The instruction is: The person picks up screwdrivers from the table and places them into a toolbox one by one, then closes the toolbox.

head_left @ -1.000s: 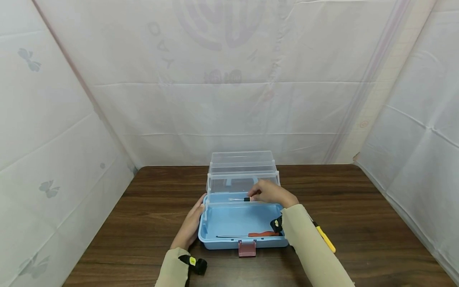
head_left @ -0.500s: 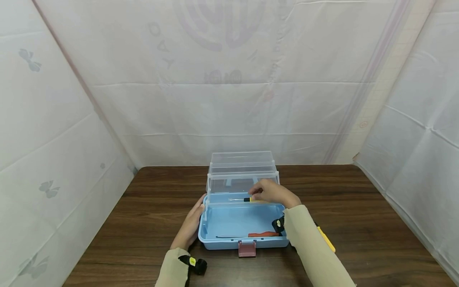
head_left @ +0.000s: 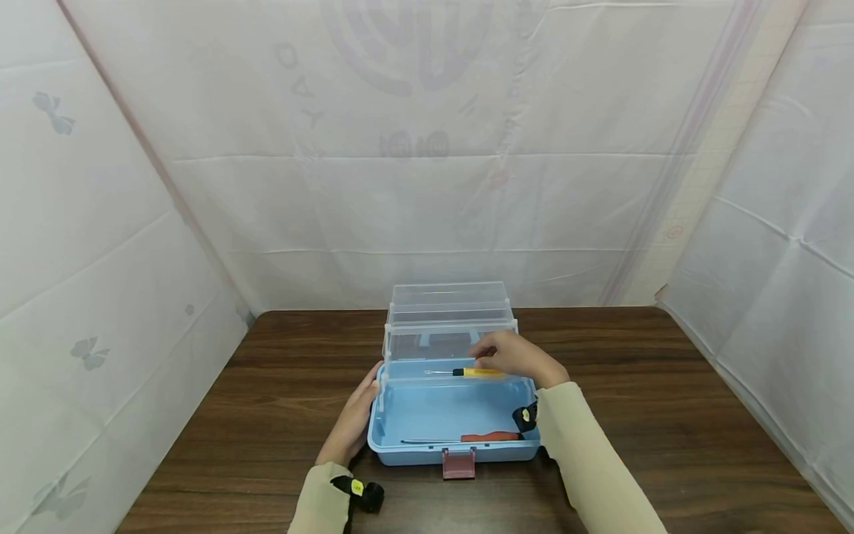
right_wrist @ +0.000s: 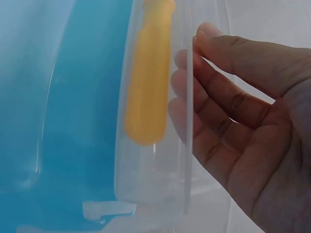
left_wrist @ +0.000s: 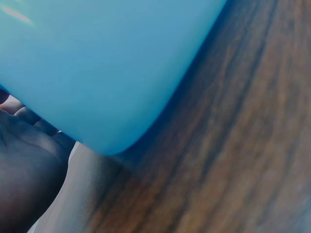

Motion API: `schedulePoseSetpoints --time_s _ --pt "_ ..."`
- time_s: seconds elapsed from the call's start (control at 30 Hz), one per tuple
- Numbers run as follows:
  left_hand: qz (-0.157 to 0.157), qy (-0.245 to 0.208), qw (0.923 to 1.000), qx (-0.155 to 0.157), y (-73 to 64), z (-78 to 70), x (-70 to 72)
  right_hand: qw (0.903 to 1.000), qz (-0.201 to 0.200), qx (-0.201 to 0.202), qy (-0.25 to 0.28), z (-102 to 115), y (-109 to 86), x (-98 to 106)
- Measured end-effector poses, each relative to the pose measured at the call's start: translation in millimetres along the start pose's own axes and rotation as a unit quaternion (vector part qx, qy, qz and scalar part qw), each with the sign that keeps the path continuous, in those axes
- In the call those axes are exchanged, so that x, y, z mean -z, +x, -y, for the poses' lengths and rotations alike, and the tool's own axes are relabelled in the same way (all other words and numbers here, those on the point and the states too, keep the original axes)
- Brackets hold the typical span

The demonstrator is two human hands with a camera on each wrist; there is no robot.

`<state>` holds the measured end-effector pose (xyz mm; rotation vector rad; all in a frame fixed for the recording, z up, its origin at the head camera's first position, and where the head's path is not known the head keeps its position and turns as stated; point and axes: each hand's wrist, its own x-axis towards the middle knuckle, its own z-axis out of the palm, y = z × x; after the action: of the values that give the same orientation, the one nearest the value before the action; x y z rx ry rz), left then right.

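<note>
A light blue toolbox (head_left: 427,454) stands with its clear lid (head_left: 447,294) raised and a clear tray (head_left: 394,380) across its back part. In that tray lies a screwdriver (head_left: 477,372) with a yellow handle and black collar. My right hand (right_wrist: 252,131) is at the tray's clear wall, fingers bent loosely beside the yellow handle and not around it. My left hand (head_left: 359,417) rests along the toolbox's left side, fingers stretched along it and thumb by the rim; the left wrist view shows its palm (left_wrist: 29,165) near the box's rounded corner.
A red-handled screwdriver (head_left: 494,437) lies inside the box along its front wall. A pinkish latch (head_left: 459,465) hangs open at the front. The toolbox stands on a dark wooden table (head_left: 267,415), enclosed by white sheeting (head_left: 427,215) at the back and sides.
My right hand has let go of the yellow screwdriver and drawn slightly right, baring its handle. The right sleeve now covers another yellow-handled tool on the table. My left hand has stayed put.
</note>
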<state>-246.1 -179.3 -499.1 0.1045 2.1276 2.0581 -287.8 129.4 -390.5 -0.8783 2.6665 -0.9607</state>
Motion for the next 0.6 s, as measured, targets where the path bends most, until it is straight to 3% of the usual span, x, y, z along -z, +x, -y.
schedulePoseSetpoints --time_s 0.6 --pt "-0.001 0.006 1.0 0.0 -2.1 -1.7 0.3 0.9992 -0.027 -0.028 0.008 -6 -17.1 16"
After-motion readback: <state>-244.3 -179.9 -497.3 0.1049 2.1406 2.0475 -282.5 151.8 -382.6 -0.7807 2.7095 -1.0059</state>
